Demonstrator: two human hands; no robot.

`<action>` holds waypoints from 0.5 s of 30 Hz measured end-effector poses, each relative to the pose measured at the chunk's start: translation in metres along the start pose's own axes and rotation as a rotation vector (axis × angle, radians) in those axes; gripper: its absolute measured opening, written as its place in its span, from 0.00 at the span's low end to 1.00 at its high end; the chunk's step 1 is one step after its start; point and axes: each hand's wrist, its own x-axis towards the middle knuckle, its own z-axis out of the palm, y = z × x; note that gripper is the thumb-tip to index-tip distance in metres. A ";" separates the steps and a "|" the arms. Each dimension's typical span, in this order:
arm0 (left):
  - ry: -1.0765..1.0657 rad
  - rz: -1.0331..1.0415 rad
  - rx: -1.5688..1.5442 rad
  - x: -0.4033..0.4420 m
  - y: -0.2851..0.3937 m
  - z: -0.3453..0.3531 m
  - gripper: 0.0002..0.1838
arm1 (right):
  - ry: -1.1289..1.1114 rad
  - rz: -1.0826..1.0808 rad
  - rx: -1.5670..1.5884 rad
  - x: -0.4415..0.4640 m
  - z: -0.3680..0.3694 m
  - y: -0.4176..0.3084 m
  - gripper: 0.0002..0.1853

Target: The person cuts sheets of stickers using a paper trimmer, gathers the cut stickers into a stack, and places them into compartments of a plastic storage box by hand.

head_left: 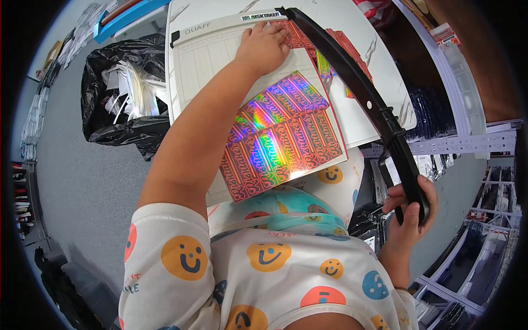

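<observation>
Hands touch QUAFF-marked cutter with RISKTAKER label.

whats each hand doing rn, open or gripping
Left hand: open, palm down by the cutter's top bar
Right hand: closed around the black handle

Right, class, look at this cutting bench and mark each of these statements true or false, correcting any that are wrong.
1. The right hand grips the black handle. True.
2. The left hand hangs away from the cutter. False: it lies on top, near the top bar.
3. The sheets on the cutter are plain white. False: they are shiny and patterned, with rainbow glints.
4. White strips lie in the black bag. True.
5. The top bar has no lettering. False: it reads QUAFF.
</observation>
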 end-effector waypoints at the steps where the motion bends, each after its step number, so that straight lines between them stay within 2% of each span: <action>1: 0.007 0.002 -0.002 0.000 0.000 0.000 0.24 | 0.000 0.001 -0.002 -0.001 0.000 0.000 0.24; 5: 0.001 -0.004 -0.005 0.000 0.000 -0.001 0.24 | -0.030 0.056 0.030 -0.011 -0.003 0.010 0.25; 9: 0.005 -0.003 -0.013 0.000 0.002 -0.001 0.23 | -0.071 -0.063 0.062 -0.034 -0.004 0.050 0.22; 15: 0.012 0.002 -0.006 0.000 0.000 0.000 0.23 | -0.096 -0.118 0.057 -0.033 -0.005 0.056 0.22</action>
